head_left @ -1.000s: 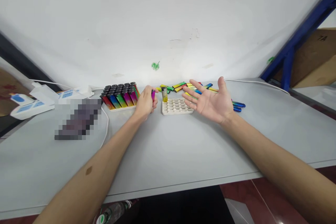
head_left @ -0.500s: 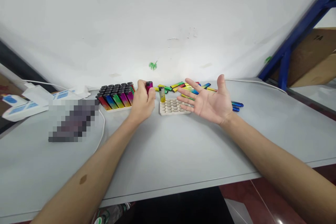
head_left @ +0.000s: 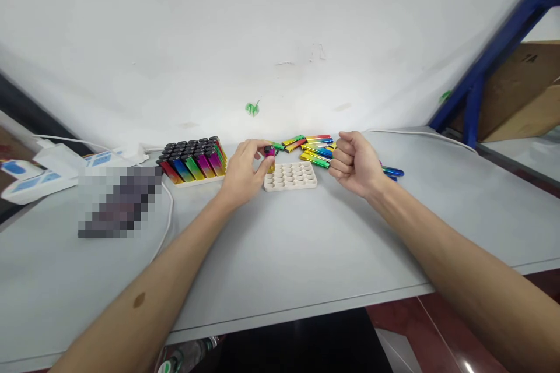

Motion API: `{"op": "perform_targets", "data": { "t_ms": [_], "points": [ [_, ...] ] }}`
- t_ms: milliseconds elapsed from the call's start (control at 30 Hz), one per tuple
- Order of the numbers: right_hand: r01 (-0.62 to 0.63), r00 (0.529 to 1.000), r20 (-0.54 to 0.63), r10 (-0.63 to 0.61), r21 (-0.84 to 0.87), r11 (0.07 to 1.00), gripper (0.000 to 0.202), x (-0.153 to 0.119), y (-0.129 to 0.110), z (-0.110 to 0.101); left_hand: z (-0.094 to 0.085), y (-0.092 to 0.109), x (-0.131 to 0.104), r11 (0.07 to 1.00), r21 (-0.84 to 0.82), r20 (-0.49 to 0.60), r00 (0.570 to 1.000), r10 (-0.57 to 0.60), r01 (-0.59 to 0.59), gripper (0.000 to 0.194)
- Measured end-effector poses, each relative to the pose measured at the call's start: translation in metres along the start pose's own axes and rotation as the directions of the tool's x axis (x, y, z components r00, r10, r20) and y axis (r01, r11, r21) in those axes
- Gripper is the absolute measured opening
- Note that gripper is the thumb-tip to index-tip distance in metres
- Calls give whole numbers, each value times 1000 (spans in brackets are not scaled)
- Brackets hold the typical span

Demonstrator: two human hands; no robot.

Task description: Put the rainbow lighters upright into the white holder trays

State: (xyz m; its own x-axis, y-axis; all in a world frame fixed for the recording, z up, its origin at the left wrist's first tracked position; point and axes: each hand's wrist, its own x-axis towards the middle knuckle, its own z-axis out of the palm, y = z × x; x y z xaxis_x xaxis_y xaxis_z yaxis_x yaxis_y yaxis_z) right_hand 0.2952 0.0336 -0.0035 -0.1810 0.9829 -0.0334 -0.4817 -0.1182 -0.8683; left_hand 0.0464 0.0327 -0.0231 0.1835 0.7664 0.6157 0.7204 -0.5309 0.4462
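Note:
My left hand (head_left: 245,173) pinches a magenta and yellow lighter (head_left: 269,157) with a black top between thumb and fingers. The lighter stands upright at the back left corner of a pale honeycomb-holed tray (head_left: 290,187); its lower end is partly hidden, so I cannot tell how deep it sits. To the right of the tray, my right hand (head_left: 355,163) is raised and curled into a fist, with nothing showing in it. Behind and around that hand lie several loose shiny multicoloured pieces (head_left: 315,158), lighter-shaped.
Left of my left hand, a second tray full of upright black-topped lighters (head_left: 192,163) stands near the wall. Farther left are a blurred dark object (head_left: 125,201), a white cable (head_left: 170,215) and a power strip (head_left: 48,178). Cardboard boxes (head_left: 520,93) sit beyond a blue frame at right.
My left hand has moved right, bringing the magenta lighter from beside the tray to its back left corner. My right hand has closed from spread fingers into a fist.

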Motion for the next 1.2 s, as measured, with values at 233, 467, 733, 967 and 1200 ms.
{"op": "perform_targets", "data": {
  "t_ms": [233,467,733,967,1200],
  "points": [
    [242,886,-104,-453,-729,641,45,7,8,-13,1,-6,-1,1000,2,56,998,8,-8,31],
    [175,889,242,-389,-964,-200,21,18,22,-37,1,-6,-1,984,162,14,997,70,-71,27],
    [152,916,256,-308,-933,-325,25,19,20,-39,-1,-1,-2,940,333,28,997,75,-80,28],
    [145,907,267,-325,-924,-355,20,14,21,-32,1,-3,-2,959,285,-11,1000,20,-16,28],
    [220,781,209,-589,-974,-54,17,9,20,-19,5,-8,-2,966,257,-60,997,39,-22,33]
  ]
}}
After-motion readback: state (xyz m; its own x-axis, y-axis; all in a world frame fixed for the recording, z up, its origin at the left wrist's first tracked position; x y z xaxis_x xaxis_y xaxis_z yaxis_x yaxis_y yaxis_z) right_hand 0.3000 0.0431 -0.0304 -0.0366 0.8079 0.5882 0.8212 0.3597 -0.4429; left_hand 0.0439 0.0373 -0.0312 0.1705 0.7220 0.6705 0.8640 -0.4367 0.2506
